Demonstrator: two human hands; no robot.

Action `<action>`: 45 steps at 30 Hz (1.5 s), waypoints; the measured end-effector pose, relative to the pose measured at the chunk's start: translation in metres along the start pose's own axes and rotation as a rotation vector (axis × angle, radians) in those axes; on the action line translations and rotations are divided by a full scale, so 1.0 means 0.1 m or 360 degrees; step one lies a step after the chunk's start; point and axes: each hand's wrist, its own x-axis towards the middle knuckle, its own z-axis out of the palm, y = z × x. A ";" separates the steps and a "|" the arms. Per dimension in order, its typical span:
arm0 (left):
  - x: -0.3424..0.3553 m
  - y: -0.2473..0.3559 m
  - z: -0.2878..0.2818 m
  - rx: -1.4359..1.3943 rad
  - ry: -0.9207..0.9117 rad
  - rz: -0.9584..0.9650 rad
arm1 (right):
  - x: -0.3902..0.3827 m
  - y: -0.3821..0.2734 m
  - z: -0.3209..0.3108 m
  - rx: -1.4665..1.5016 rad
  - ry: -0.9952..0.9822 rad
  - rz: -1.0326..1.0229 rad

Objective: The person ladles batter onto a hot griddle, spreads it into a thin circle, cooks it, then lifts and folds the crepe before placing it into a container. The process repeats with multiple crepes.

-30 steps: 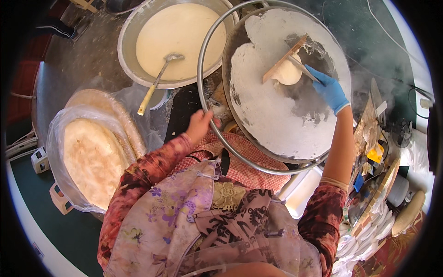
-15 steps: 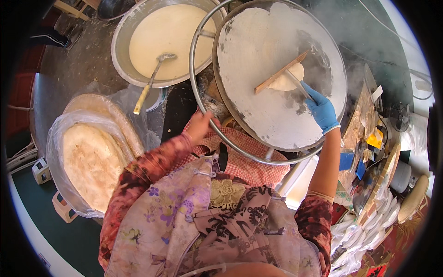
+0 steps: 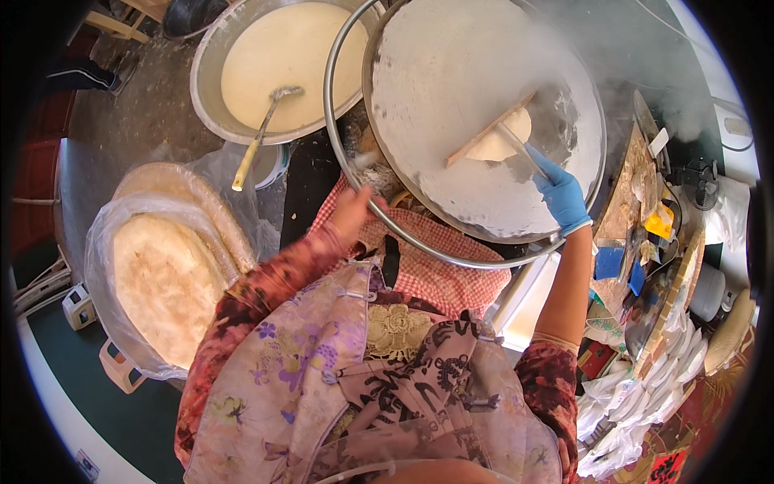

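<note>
My left hand (image 3: 353,213), bare, is closed around the near left part of a metal hoop (image 3: 334,113) that circles the round griddle (image 3: 367,89). My right hand (image 3: 562,196), in a blue glove, grips the handle of a T-shaped batter spreader (image 3: 489,129). Its long wooden blade lies slanted on the griddle, with a pool of pale batter (image 3: 509,137) against its side nearest my right hand. A thin whitish batter layer (image 3: 435,64) covers much of the plate, with greyer patches on the right. Steam hides part of the far right side.
A large basin (image 3: 205,105) of batter stands far left, with a yellow-handled ladle (image 3: 248,157) resting in it. Stacked round flatbreads (image 3: 161,282) lie left in clear plastic. At right are a board (image 3: 617,234), a small fan (image 3: 700,181) and plastic bags (image 3: 637,403).
The hoop's spokes show in different places, so it appears turned counter-clockwise. Both hands and the spreader stay nearly in place. The whole view has shifted slightly.
</note>
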 end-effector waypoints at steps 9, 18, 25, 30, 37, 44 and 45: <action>0.44 0.38 -0.20 0.0125 0.0253 0.0564 | 0.01 0.28 -0.15 0.0068 -0.0007 -0.0114; -0.13 -0.21 -0.06 -0.0052 -0.0135 -0.0030 | 0.16 -0.05 -0.29 -0.0014 0.0010 -0.0028; -0.17 -0.20 0.02 -0.0126 -0.0138 -0.0048 | 0.34 -0.30 0.42 -0.0409 0.0263 -0.0211; -0.16 -0.16 0.00 -0.0086 -0.0212 -0.0101 | 0.20 -0.24 0.29 -0.0320 0.0195 -0.0324; -0.19 -0.17 0.02 -0.0120 -0.0324 -0.0111 | 0.32 0.04 -0.04 0.0025 -0.0069 -0.0217; -0.18 -0.18 0.03 -0.0057 -0.0291 -0.0128 | 0.11 0.27 -0.04 0.0184 -0.0082 0.0015; -0.18 -0.18 0.03 -0.0067 -0.0300 -0.0124 | 0.07 0.26 -0.02 0.0253 -0.0093 0.0009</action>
